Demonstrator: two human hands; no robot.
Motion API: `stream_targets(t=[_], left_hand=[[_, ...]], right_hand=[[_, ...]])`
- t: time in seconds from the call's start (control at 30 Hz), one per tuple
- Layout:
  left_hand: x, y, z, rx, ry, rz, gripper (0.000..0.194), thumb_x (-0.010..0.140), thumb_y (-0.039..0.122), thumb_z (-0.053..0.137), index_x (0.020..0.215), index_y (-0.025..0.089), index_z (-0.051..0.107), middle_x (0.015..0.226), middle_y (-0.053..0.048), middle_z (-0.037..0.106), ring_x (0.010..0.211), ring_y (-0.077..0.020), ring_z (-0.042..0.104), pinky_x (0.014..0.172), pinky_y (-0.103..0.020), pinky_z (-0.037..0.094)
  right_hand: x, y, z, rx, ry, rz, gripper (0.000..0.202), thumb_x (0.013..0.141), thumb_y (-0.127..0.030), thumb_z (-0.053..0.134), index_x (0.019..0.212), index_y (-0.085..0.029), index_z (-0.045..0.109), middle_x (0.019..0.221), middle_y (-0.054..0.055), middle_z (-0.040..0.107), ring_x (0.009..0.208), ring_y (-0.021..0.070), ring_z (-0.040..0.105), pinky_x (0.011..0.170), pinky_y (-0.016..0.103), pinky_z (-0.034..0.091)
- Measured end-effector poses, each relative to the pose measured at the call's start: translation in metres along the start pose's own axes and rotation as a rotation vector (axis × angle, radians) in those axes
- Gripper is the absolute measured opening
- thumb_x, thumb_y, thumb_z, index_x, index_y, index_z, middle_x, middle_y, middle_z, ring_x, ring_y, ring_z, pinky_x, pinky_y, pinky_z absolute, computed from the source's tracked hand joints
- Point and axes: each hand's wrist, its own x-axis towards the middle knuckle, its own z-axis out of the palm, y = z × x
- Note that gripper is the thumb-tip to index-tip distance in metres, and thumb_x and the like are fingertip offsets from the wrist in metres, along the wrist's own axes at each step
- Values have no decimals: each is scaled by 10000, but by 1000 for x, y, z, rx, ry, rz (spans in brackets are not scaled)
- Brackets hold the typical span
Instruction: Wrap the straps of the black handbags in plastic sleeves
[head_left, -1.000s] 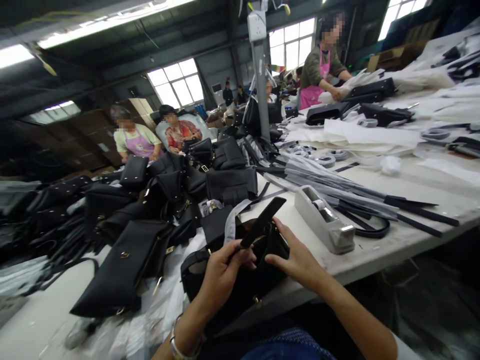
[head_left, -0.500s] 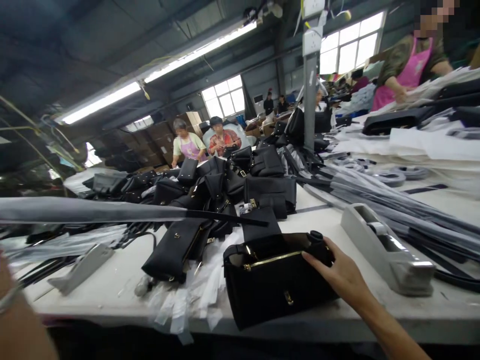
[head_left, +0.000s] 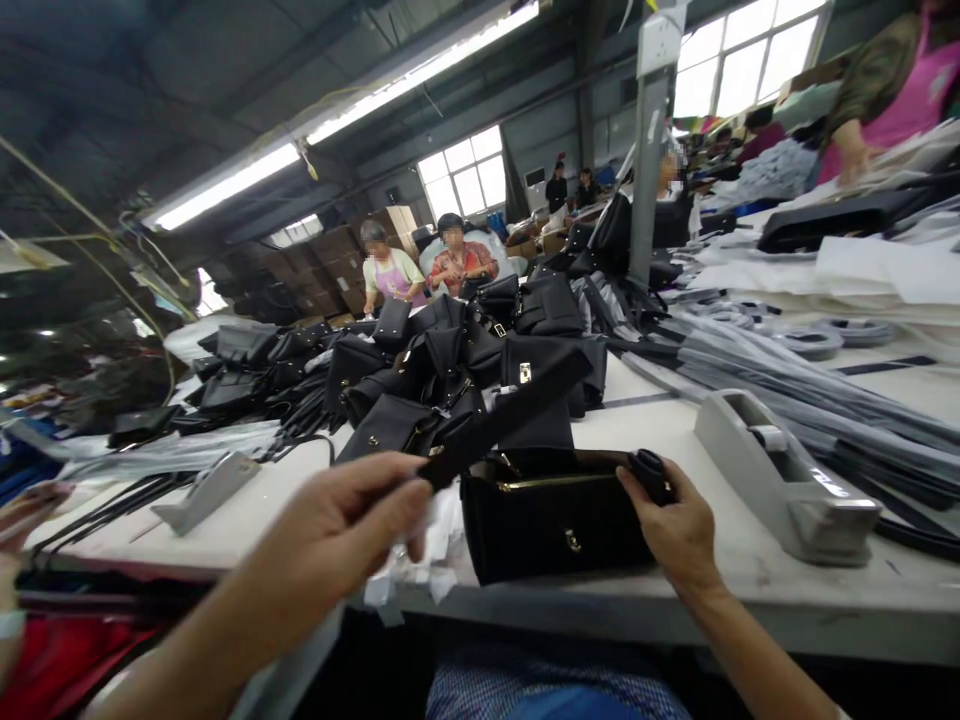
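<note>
Left hand (head_left: 352,520) at about 7 o'clock, fingers pinched shut on one end of a black strap (head_left: 510,415); strap runs up toward 1 o'clock, flat and matte, far end over the bag pile. Right hand (head_left: 675,525) at about 5 o'clock, fingers curled on the top right corner of a black handbag (head_left: 551,520), thumb side against a rolled black bit at that corner; grip partly closed on the bag edge. Handbag stands upright near the front edge of the white table (head_left: 720,590), between the two hands: boxy, pebbled black, gold zip along the open top, small gold clasp low on the front. No brand, label or readable writing on bag or strap.

At 9 o'clock, a grey metal piece (head_left: 206,490) lies flat on the table beside loose straps. Crumpled white paper (head_left: 409,570) sits just left of the handbag, under the left hand. Behind, at 11 to 12 o'clock, a pile of black bags (head_left: 420,370) with gold hardware. Two seated people (head_left: 427,265) beyond the pile. Grey pole (head_left: 649,150) at 1 o'clock. Grey tape dispenser (head_left: 787,480) at 3 o'clock, just right of the right hand, not touching. Wrapped grey straps (head_left: 795,375) behind it. Person in a pink apron (head_left: 892,90) at the top right.
</note>
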Motion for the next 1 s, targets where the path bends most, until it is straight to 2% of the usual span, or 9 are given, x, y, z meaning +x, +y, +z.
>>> stream_targets(t=[0.07,0.1,0.2,0.3,0.43,0.63,1.0], left_hand=[[5,-22,30,69,-289,-252,213,912,367,642,905,162,698,588,11,612,390,-45,361,353,-153,227],[8,-36,45,55,-351,-308,245,924,393,614,911,159,686,614,10,620,398,-40,351,365,-153,221],[13,-76,83,-35,-383,-394,315,916,449,598,854,142,639,636,10,611,413,-34,342,384,-162,201],[12,-100,99,-183,-390,-481,356,908,482,590,818,138,587,641,15,601,384,-17,296,378,-168,168],[10,-112,101,-290,-365,-557,355,901,488,597,865,136,578,652,22,602,361,-1,250,373,-171,111],[9,-119,98,-263,-340,-595,424,862,558,610,842,136,579,620,19,599,351,-7,264,373,-179,118],[7,-122,94,-253,-388,-601,415,891,556,585,822,147,570,635,14,608,366,-15,279,381,-182,144]], right_hand=[[-2,-3,2,-18,-35,6,470,804,-588,651,1057,-192,663,983,93,717,937,308,665,876,437,520],[-2,-4,1,-38,-77,10,479,810,-587,645,1081,-193,653,992,96,716,938,309,667,875,442,523],[0,-4,-8,-105,-196,-1,564,810,-574,645,1216,-184,608,1119,124,697,1041,328,648,943,467,505],[2,0,-19,-92,-258,-24,683,818,-558,651,1375,-188,514,1321,141,613,1210,336,573,1066,497,423],[-1,6,-27,17,-325,-24,685,850,-506,673,1444,-251,448,1418,101,549,1285,306,525,1128,495,365],[-3,9,-33,165,-398,42,642,887,-484,672,1444,-248,456,1491,98,480,1387,296,416,1190,508,275],[-2,9,-31,224,-364,108,570,874,-508,684,1356,-234,551,1433,98,548,1364,326,449,1155,496,358]])
